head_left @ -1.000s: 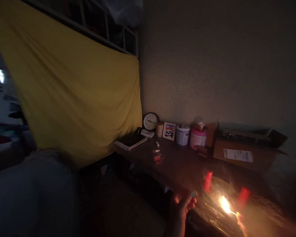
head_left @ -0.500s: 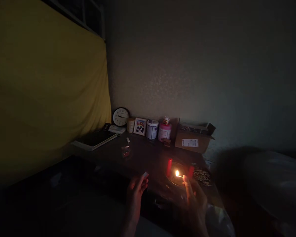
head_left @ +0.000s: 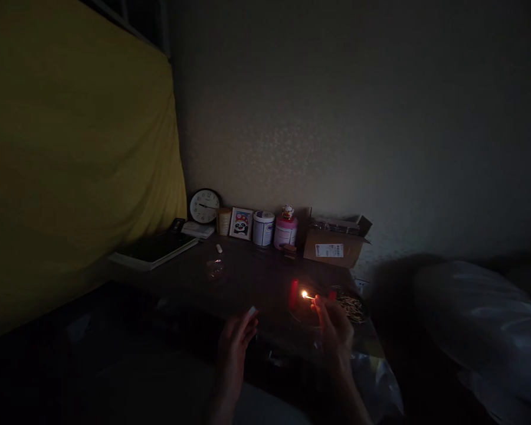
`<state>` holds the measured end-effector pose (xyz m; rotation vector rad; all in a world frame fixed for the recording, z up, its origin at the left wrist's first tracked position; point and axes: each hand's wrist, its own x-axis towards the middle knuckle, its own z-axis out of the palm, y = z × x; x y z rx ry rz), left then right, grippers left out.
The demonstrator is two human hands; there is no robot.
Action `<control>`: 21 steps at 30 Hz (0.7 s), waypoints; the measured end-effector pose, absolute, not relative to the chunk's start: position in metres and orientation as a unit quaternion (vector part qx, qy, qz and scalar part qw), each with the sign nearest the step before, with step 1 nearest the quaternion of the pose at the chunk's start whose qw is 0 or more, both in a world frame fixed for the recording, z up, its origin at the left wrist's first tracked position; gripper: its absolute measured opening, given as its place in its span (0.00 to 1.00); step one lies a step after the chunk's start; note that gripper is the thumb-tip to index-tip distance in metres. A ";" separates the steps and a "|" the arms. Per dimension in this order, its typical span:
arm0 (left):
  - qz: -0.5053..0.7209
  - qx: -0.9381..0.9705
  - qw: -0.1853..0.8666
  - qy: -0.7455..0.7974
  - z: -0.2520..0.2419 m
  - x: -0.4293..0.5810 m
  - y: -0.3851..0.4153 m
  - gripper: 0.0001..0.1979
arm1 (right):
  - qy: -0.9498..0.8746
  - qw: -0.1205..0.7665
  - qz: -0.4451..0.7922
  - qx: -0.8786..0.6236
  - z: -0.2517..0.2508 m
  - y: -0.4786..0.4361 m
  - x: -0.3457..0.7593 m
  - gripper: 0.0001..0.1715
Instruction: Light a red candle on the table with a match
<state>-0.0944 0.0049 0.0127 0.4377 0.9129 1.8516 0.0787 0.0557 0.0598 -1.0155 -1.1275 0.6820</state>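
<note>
Right hand point(head_left: 334, 332) pinches a lit match point(head_left: 310, 297), left hand point(head_left: 234, 342) a pale object point(head_left: 251, 311); creeping flame point(head_left: 304, 294) could burn fingers point(head_left: 320, 306).

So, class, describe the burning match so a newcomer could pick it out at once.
Find the dark table against the wall, then the cardboard box on it. Nearer the camera than that box, the right hand pinches the burning match, seen beside a red candle. Unlike the thin sticks heaped nearby, it carries a bright flame.

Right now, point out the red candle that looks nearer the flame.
The left candle, just left of the flame; the right candle, partly behind the right hand, appears farther off.
</note>
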 end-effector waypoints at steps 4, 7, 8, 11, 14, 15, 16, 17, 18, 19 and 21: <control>0.771 0.162 0.495 0.367 0.013 -0.094 0.005 0.16 | -0.510 0.672 0.317 -0.435 0.066 0.058 0.074 0.13; 0.772 0.164 0.498 0.359 0.013 -0.094 0.005 0.15 | -0.513 0.669 0.318 -0.434 0.069 0.061 0.072 0.11; 0.772 0.164 0.498 0.360 0.012 -0.094 0.005 0.15 | -0.518 0.667 0.318 -0.431 0.070 0.062 0.071 0.11; 0.767 0.163 0.499 0.368 0.012 -0.093 0.005 0.15 | -0.535 0.663 0.303 -0.428 0.068 0.068 0.071 0.11; 0.764 0.170 0.503 0.367 0.013 -0.092 0.005 0.15 | -0.532 0.667 0.295 -0.430 0.066 0.075 0.070 0.11; 0.763 0.169 0.504 0.368 0.013 -0.092 0.005 0.15 | -0.530 0.669 0.295 -0.430 0.066 0.077 0.069 0.11; 0.762 0.169 0.505 0.369 0.013 -0.092 0.004 0.15 | -0.528 0.671 0.294 -0.430 0.066 0.079 0.068 0.11; 0.761 0.167 0.505 0.370 0.014 -0.092 0.004 0.15 | -0.527 0.672 0.290 -0.433 0.066 0.080 0.068 0.11; 0.762 0.164 0.505 0.372 0.014 -0.091 0.004 0.16 | -0.527 0.671 0.286 -0.435 0.066 0.082 0.067 0.11; 0.762 0.162 0.505 0.372 0.015 -0.091 0.004 0.16 | -0.527 0.671 0.283 -0.438 0.067 0.083 0.066 0.12; 0.764 0.162 0.503 0.370 0.016 -0.091 0.003 0.18 | -0.524 0.670 0.280 -0.444 0.067 0.086 0.065 0.12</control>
